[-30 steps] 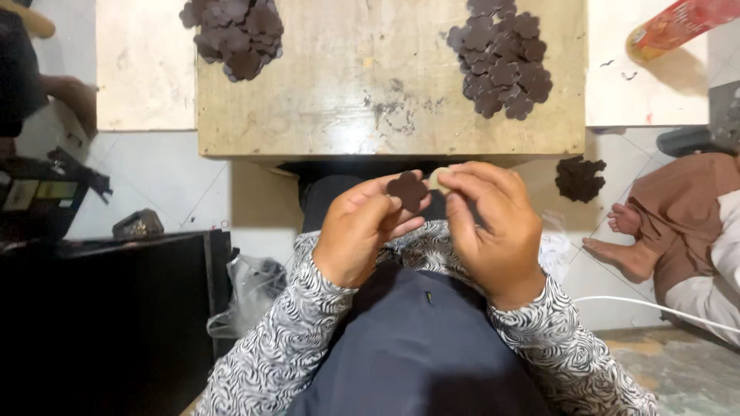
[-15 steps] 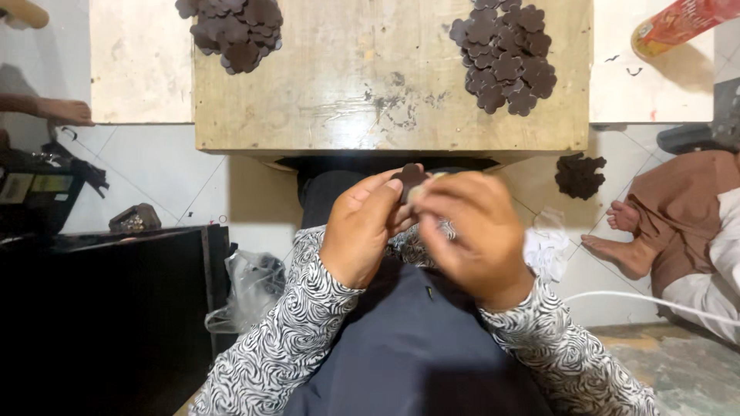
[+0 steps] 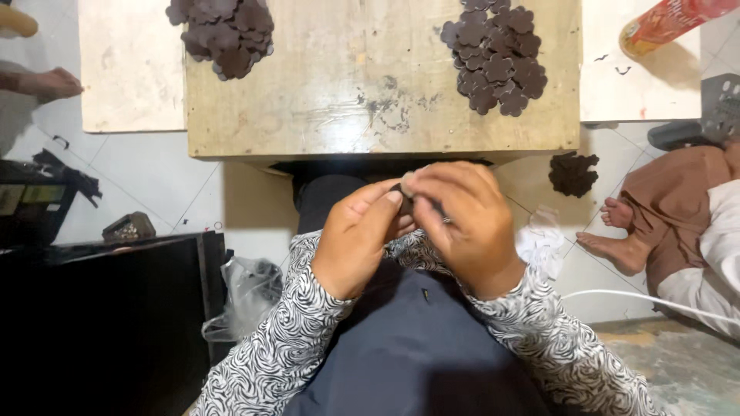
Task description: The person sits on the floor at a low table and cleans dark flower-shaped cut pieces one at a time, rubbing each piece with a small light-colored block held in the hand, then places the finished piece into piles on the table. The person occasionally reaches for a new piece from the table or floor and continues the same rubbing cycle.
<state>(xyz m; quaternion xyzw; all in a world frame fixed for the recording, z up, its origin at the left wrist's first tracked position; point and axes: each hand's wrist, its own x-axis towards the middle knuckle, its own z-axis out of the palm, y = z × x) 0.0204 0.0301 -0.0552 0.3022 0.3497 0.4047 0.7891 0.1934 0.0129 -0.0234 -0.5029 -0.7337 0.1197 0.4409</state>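
Sitting over your lap, you face a low wooden board [image 3: 324, 115] that spans the top of the view, with pale slabs [image 3: 127, 77] lying beside it on the tiled floor. To your left stands a black cabinet [image 3: 100, 308], and to your right a seated person [image 3: 686, 208] in brown cloth stretches bare feet toward you. On the board lie two heaps of dark flower-shaped cut-outs — one heap [image 3: 223, 35] at the far left, the other heap [image 3: 497, 54] at the far right — and a smaller dark clump [image 3: 573, 173] rests on the floor below the board's right edge. Your left hand [image 3: 354, 239] and right hand [image 3: 462, 223] meet just under the board's near edge, fingers curled tight together, pinching one small dark piece [image 3: 402, 196] between them — only a sliver of it shows between the fingertips.
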